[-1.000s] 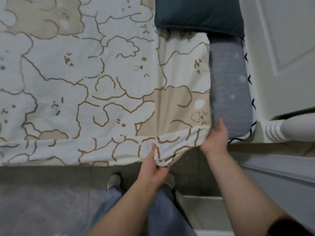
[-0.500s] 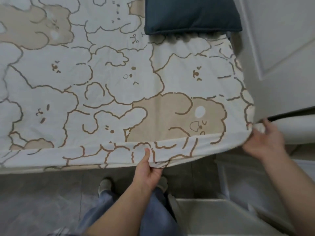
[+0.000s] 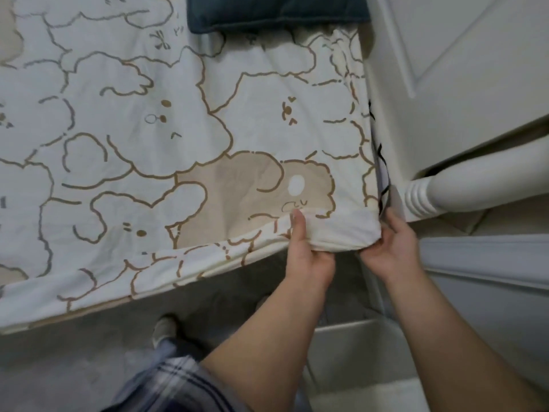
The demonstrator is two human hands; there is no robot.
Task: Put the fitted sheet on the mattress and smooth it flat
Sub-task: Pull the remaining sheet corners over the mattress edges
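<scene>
Fitted sheet (image 3: 184, 120), cream cotton with brown-outlined bear print, lies spread over the top of the mattress; its near-right corner is bunched at the mattress corner, just beside the white turned bed post (image 3: 463, 191).

Left hand (image 3: 309, 251): fingers clenched around the sheet's hem on the near side, thumb up on the top face, the rest tucked under the edge. Right hand (image 3: 392, 245): fingers curled around the corner bunch from the right, gripping the fold where it wraps the corner.

A sliver of black-and-white patterned mattress side (image 3: 381, 162) shows between sheet edge and bed frame, so the right side isn't pulled fully down, by my read. Near edge hangs loose toward the grey floor (image 3: 59, 367), lower on the left.

Handling, judged from the look:
- Light, soft, limp. No stiffness, holds no shape, bunches wherever slack.
- Not slippery, not fragile. Elastic hem probably pulls back, so expect the corner to spring off if released early.
- Best grip: on the hem at the corner seam, both sides of it, as the hands sit now. Pinching the flat top just makes wrinkles.

Next step likely: drag the corner pocket down and under the mattress corner, then sweep flat. Tight gap at the post is the snag risk.

Dark teal cushion (image 3: 276, 13) sits on the sheet at the far edge; it pins fabric there.
</scene>
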